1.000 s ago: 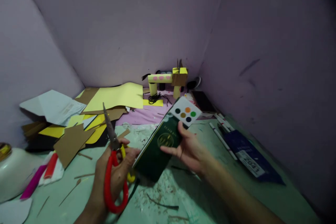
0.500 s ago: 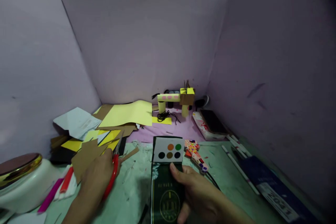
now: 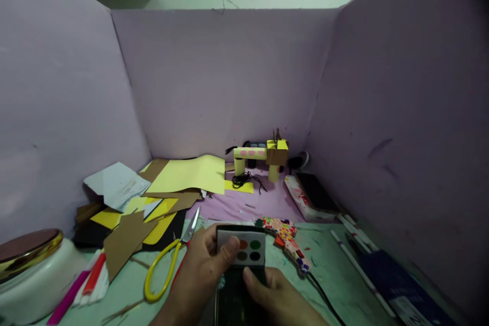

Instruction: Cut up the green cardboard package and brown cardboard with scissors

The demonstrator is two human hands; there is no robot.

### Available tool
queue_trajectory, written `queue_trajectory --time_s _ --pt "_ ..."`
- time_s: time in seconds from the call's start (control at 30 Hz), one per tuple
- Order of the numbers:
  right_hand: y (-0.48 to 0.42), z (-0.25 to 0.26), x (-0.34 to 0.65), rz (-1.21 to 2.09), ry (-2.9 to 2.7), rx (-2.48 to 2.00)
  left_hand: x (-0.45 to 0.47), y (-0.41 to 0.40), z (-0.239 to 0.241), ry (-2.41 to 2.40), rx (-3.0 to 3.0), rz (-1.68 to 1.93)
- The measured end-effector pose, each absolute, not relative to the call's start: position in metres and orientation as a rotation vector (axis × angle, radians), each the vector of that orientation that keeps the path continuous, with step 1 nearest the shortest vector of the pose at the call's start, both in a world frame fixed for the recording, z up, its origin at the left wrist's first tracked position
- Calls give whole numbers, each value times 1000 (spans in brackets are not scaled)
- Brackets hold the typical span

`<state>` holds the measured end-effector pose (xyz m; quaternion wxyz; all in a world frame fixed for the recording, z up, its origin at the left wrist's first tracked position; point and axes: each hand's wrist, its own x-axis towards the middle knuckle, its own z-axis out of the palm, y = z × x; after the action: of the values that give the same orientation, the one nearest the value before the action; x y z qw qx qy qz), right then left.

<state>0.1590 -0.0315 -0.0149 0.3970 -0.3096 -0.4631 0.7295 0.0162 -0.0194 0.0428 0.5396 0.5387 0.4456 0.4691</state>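
Observation:
My left hand (image 3: pixel 198 275) and my right hand (image 3: pixel 278 298) both hold a dark green booklet (image 3: pixel 233 300) low in the middle of the view. A white card with coloured dots (image 3: pixel 246 249) sits at the booklet's top end, and my left thumb presses on it. My right thumb lies on the green cover just below the card. The scissors (image 3: pixel 171 260), with yellow and red handles, lie on the green table just left of my left hand, blades pointing away from me.
Purple partition walls (image 3: pixel 214 81) enclose the table. Brown, yellow and white paper sheets (image 3: pixel 160 188) pile at the left. A yellow paper model (image 3: pixel 263 155) stands at the back. A patterned glue gun (image 3: pixel 286 237) lies right of the booklet; a white lidded pot (image 3: pixel 34 270) sits at far left.
My left hand put the scissors down on the table and came over to the booklet. The booklet moved lower and closer to me. The camera tilted up.

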Motion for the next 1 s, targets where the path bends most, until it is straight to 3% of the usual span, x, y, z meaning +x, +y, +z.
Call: queue_trajectory --time_s 0.23,0.5,1.0 --pt "-31 -1 170 1508 -1351 -1054 20 -25 34 1291 1366 1279" --pt "-24 25 166 1120 -1231 -1074 30 -33 30 1274 1292 1355" --pt "-30 18 156 1183 -1142 -957 30 -38 25 1207 1245 1362"
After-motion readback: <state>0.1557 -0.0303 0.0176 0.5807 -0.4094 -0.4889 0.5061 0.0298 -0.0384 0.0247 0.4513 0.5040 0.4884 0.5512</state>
